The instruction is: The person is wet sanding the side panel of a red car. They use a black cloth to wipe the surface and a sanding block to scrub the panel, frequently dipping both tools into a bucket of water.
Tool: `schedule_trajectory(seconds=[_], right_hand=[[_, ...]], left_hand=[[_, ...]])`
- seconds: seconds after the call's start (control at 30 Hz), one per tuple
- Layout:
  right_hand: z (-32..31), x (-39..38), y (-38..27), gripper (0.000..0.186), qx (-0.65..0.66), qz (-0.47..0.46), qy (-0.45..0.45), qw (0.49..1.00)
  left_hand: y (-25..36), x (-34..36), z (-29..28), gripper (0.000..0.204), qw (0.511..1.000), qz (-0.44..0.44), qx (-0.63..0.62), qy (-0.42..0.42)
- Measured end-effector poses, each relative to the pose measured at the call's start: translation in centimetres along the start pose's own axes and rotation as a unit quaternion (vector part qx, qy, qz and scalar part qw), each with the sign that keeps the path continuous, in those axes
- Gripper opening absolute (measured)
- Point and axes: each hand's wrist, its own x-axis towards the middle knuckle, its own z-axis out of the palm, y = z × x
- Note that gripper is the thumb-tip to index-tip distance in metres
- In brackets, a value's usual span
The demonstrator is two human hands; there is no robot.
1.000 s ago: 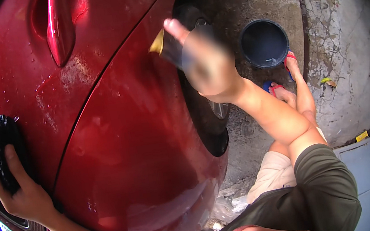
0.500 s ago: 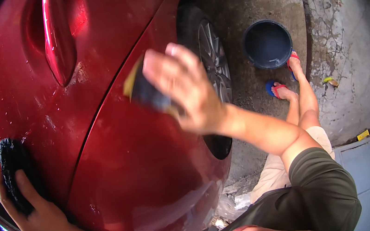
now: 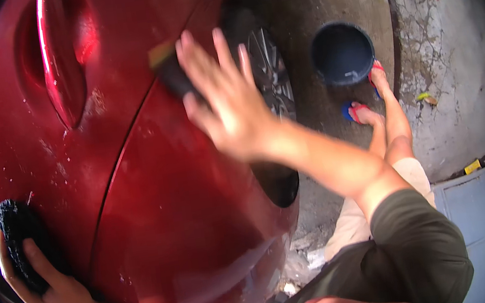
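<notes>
My left hand grips a black, fuzzy wash pad against the left side of the red car. Slightly blurred, my right hand reaches over the front part of the car's body near the wheel. Under its fingers is a black and yellow sponge, pressed to the paint across a dark panel seam. My fingers are partly spread over the sponge, and the hand hides much of it. Small white flecks and scuffs mark the panel around the door handle.
A dark round bucket stands on the concrete ground beside the car's wheel. My feet in red and blue flip-flops are close to it. A grey-blue panel lies at the right, a small yellow thing at its edge.
My right hand has moved up and slightly left with the sponge, its fingers now more spread. The view has shifted a little; my left hand keeps its hold on the wash pad.
</notes>
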Motion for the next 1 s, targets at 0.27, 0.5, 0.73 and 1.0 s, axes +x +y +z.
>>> schedule_trajectory(seconds=[0.27, 0.5, 0.73, 1.0], right_hand=[[0.1, -0.8, -1.4, 0.074, 0.004, -0.013, 0.029, 0.999], [-0.7, -5.1, -4.6, 0.077, 0.031, -0.077, -0.011, 0.997], [1.0, -7.0, -7.1, 0.079, 0.069, -0.127, -0.015, 0.989], [0.2, -0.8, -2.3, 0.073, 0.012, -0.064, 0.119, 0.991]], left_hand=[[0.4, 0.5, -0.2, 0.03, 1.0, 0.004, -0.016, 0.004], [0.6, 0.3, -0.3, 0.03, 1.0, -0.002, -0.012, 0.01], [0.5, 0.5, 0.1, 0.03, 1.0, 0.005, -0.012, 0.009], [0.5, 0.0, 0.0, 0.03, 1.0, 0.013, -0.015, 0.007]])
